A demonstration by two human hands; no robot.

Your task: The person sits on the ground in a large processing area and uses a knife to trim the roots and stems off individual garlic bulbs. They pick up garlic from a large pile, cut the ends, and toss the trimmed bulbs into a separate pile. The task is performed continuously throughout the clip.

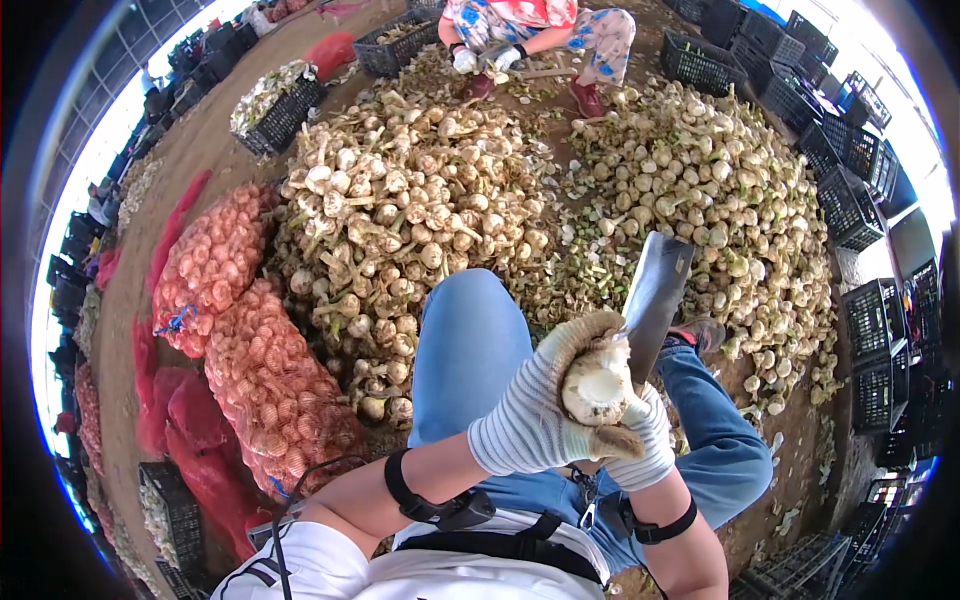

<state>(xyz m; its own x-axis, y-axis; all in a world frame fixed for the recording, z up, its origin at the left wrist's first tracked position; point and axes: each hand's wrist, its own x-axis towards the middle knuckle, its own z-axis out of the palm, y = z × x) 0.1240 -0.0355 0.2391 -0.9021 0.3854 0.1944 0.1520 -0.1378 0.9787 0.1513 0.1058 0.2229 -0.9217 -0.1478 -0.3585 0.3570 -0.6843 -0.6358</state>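
My left hand, in a striped white glove with tan fingers, is wrapped round a garlic bulb. The bulb's pale, flat face is turned up. Close against it, my right hand in a matching glove grips a broad-bladed knife. The blade points up and away, beyond the bulb; my right hand hides its handle. Both hands are above my lap, between my bent knees. Past my knees lies a large heap of garlic bulbs with stems, and a second garlic heap is on the right.
Full red mesh sacks lie at left beside a crumpled red net. A black crate of peelings stands at far left; stacked black crates line the right. A co-worker's gloved hands are at the far side. Trimmings litter the ground between the heaps.
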